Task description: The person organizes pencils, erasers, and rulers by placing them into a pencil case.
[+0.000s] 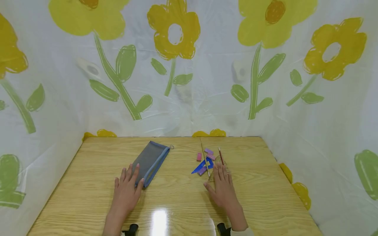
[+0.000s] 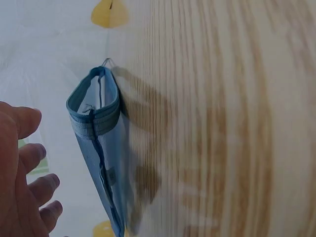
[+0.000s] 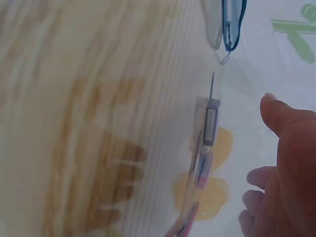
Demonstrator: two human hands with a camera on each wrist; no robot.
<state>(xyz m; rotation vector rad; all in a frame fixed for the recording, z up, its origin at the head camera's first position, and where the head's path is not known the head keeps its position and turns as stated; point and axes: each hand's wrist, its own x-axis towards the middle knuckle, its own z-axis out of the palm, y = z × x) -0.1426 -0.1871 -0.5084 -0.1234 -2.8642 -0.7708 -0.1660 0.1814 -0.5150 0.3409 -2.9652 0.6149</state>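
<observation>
A grey-blue mesh zipper pouch [image 1: 146,159] lies at a slant on the table, its mouth gaping in the left wrist view. Over its near end is my left hand [image 1: 126,191], palm down with relaxed fingers; the left wrist view shows these fingers apart from the pouch. My right hand [image 1: 225,191] hovers with extended fingers by a small pile of stationery, holding nothing. In the pile are a gold pencil [image 1: 204,155], a dark red pencil [image 1: 220,155], a blue set square [image 1: 197,168], a pink eraser [image 1: 199,157] and a purple eraser [image 1: 208,151]. Clear plastic pieces show partly behind the right fingers.
The wood-grain table [image 1: 177,196] bears a bright light reflection near its front. A white curtain [image 1: 212,82] with yellow flowers encloses the back and both sides. A small ring [image 1: 172,147] hangs from the pouch's far corner. Dark wrist straps show at the bottom.
</observation>
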